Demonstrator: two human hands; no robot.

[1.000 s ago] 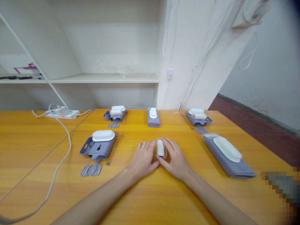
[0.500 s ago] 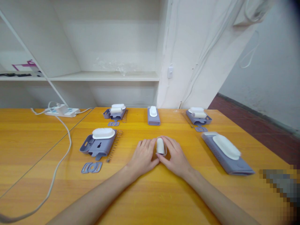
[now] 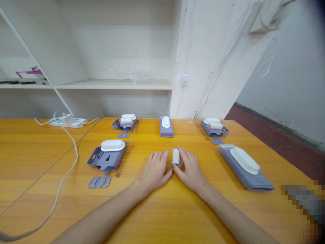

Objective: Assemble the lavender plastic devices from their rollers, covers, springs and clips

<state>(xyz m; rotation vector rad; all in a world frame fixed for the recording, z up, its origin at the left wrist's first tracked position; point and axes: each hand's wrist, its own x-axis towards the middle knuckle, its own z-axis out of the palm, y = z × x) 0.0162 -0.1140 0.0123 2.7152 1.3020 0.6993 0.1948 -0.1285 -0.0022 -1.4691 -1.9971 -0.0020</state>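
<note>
A small white cylinder [image 3: 176, 157] sits in what looks like a clear-sided holder near the middle of the table. Round its right side are the thumb and fingers of my right hand [image 3: 191, 169], which grips it. My left hand [image 3: 156, 169] rests just to the left, thumb and fingers apart, with a small gap between it and the cylinder. The underside of the held piece is hidden. Nearest on the left lies a grey-purple casing [image 3: 109, 159] with a white oval top [image 3: 113, 145], a coil spring [image 3: 123, 161] and a flat slotted plate [image 3: 99, 182].
On the right lies a long grey-purple casing [image 3: 245, 169] with a white oval top. Similar casings stand along the back at left [image 3: 128, 127], centre [image 3: 166, 130] and right [image 3: 212, 130]. A white power strip [image 3: 68, 121] trails a cable [image 3: 66, 172] down the left side.
My left hand has come away from the white cylinder. My right hand has shifted it slightly to the right. The casings on the table have stayed where they were.
</note>
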